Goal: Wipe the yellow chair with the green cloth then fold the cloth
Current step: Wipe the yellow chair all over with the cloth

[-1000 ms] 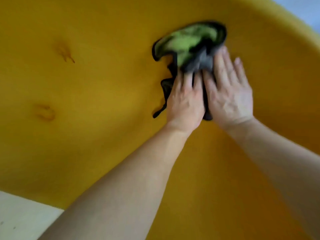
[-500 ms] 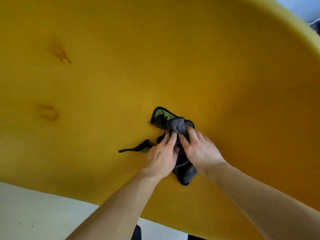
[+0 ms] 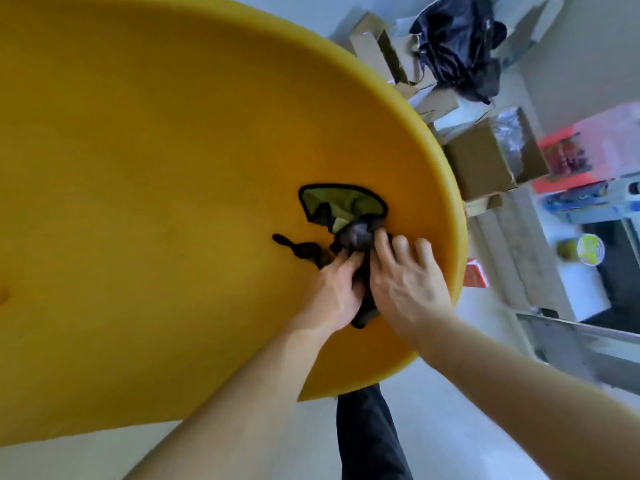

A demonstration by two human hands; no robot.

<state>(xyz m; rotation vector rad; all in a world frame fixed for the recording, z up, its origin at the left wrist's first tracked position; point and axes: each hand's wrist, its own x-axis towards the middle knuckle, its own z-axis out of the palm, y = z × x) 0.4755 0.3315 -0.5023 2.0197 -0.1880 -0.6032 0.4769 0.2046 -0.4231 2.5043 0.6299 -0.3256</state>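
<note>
Whereas half a second ago the yellow chair (image 3: 156, 202) filled almost the whole frame, its curved rim now sweeps down the right side, with cardboard boxes (image 3: 481, 161) and a black bag (image 3: 457, 46) showing beyond it at upper right. The green cloth (image 3: 341, 204), bunched with its green face spread at the top, lies on the chair right of centre, nearer the rim than before. The left hand (image 3: 337, 292) and right hand (image 3: 405, 285) sit side by side as earlier, fingers fairly straight, pressing on the cloth's grey bunched part rather than gripping it.
</note>
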